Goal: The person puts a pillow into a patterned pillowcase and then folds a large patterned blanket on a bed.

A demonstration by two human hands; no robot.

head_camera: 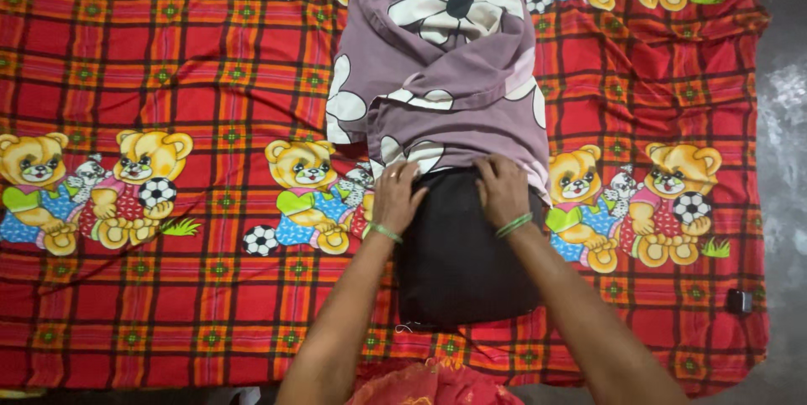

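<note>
At the middle of the red checked bedsheet (168, 287), printed with teddy bears and footballs, lies a black pillow (458, 262) with a mauve pillowcase (437, 77) with large white flowers drawn partway over its far end. The cover's open mouth sits across the pillow's far third, and the loose rest of the cover lies crumpled and folded beyond it, toward the far edge of the sheet.

The left hand (397, 197) and right hand (503, 189) lie side by side but apart, each wearing a green bangle at the wrist. Both rest palm down on the pillow right at the mouth of the cover, fingertips at or just under its hem. Whether the fingers actually pinch the cloth cannot be told; they look pressed flat rather than closed.

The pillow looks soft, light and squashy, likely to bulge and bunch when pushed. The cover is thin, limp cloth that wrinkles easily and would drag on the pillow's fabric. The best hold seems to be the hem at its two corners, either side of the pillow.

A small dark object (738, 301) lies near the sheet's right edge.
</note>
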